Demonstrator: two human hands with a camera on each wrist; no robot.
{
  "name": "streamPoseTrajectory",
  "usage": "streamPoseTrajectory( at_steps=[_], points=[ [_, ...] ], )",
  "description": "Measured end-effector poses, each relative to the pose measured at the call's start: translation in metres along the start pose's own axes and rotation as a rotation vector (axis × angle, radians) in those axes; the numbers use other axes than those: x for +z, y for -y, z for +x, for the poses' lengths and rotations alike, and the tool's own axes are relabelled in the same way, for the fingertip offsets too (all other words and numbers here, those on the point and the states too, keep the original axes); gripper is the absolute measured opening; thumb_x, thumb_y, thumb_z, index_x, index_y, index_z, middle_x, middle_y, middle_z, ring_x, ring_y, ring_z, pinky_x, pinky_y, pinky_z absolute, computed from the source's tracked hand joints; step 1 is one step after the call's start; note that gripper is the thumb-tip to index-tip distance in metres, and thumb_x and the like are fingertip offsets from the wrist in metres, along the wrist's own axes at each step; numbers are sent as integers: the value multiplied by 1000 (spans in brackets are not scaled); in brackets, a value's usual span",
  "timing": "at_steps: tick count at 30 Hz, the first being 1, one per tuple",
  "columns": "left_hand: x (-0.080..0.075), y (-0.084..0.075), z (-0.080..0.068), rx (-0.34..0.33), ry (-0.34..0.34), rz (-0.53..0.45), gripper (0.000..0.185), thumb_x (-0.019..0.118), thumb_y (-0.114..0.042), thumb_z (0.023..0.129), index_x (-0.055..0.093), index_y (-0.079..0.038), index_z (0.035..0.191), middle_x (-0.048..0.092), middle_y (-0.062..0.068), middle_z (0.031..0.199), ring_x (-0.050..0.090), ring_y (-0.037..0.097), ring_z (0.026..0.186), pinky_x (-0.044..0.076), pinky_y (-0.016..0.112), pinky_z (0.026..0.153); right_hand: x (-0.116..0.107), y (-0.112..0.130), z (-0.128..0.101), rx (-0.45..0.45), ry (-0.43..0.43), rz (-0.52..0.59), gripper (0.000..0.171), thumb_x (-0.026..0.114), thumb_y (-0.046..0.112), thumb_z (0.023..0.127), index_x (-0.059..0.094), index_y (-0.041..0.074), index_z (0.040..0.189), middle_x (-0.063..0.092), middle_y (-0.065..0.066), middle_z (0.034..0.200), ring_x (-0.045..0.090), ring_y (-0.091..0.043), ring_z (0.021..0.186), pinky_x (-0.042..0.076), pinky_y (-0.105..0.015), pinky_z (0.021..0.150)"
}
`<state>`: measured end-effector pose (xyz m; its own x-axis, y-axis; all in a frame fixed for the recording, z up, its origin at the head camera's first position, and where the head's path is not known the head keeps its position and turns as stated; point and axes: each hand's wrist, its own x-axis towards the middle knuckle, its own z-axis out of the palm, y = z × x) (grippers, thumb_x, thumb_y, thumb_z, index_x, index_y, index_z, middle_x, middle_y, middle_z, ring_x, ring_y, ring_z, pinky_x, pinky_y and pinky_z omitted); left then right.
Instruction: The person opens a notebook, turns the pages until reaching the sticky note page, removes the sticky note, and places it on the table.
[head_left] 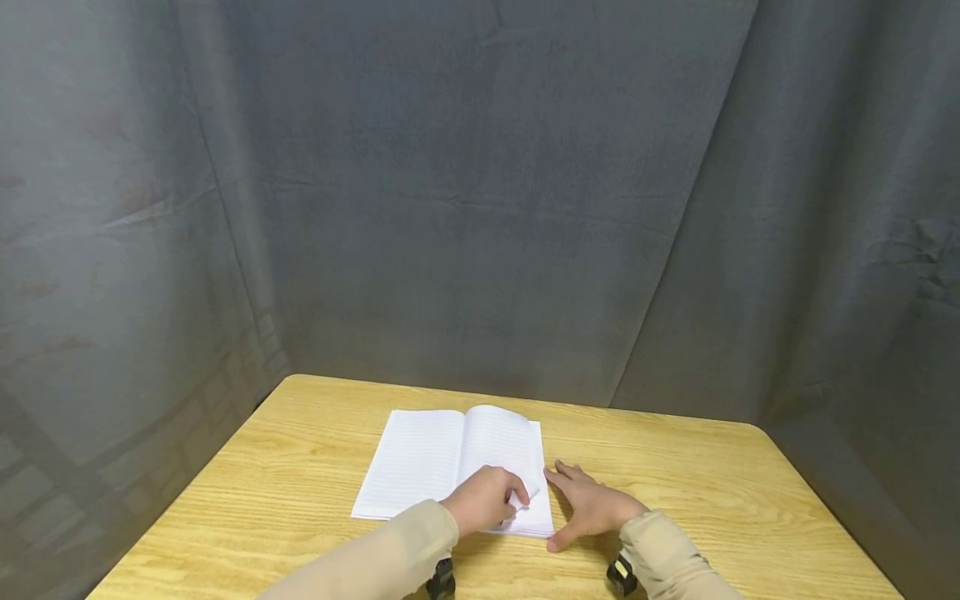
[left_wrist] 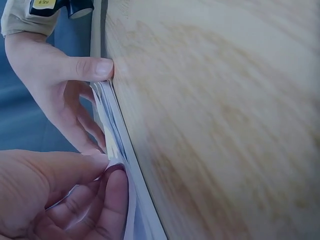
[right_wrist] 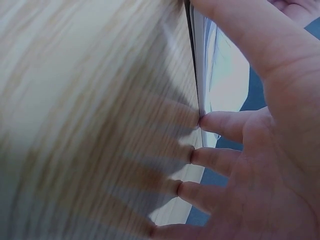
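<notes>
Nothing here can be read properly. The open notebook near the front edge of the table shows only faint ruled lines on white pages, no writing. In the left wrist view a small yellow label sits on the black device strapped at the other wrist, with dark marks on it, but it is cut off at the top and too small to make out.

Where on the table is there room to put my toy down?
Bare wood lies on the table right of the right hand, on the left between the open notebook and the table's left edge, and in a strip behind the notebook. It is crowded at the notebook's near right corner, where the left hand pinches pages.
</notes>
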<state>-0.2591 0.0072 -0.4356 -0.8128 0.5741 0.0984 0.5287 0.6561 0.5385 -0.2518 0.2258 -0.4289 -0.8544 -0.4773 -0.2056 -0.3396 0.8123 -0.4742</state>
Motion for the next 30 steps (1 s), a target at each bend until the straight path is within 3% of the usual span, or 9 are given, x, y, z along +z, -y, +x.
streamPoseTrajectory(
  at_steps=[9, 18, 30],
  points=[
    [-9, -1, -3, 4, -49, -90, 17, 71, 2, 79, 73, -11, 90, 47, -8, 63, 41, 1, 55, 39, 17, 52, 0, 0, 0, 12, 5, -5, 109, 85, 43, 68, 28, -3, 148, 18, -31, 154, 16, -59, 137, 25, -72, 102],
    [-43, -6, -13, 10, -132, -142, 17, 70, -1, 83, 73, -15, 91, 52, -8, 69, 46, 3, 61, 42, 19, 55, -2, 3, -1, 5, 1, -2, 109, 85, 43, 68, 28, -5, 148, 19, -32, 154, 18, -60, 136, 25, -72, 102],
    [-90, 12, -41, -10, -271, -212, 17, 67, -1, 83, 72, -14, 94, 62, -4, 73, 53, 8, 58, 42, 23, 49, -7, 0, -3, -26, 33, 24, 111, 83, 46, 71, 24, -6, 149, 13, -34, 154, 12, -61, 137, 21, -74, 102]
  ],
)
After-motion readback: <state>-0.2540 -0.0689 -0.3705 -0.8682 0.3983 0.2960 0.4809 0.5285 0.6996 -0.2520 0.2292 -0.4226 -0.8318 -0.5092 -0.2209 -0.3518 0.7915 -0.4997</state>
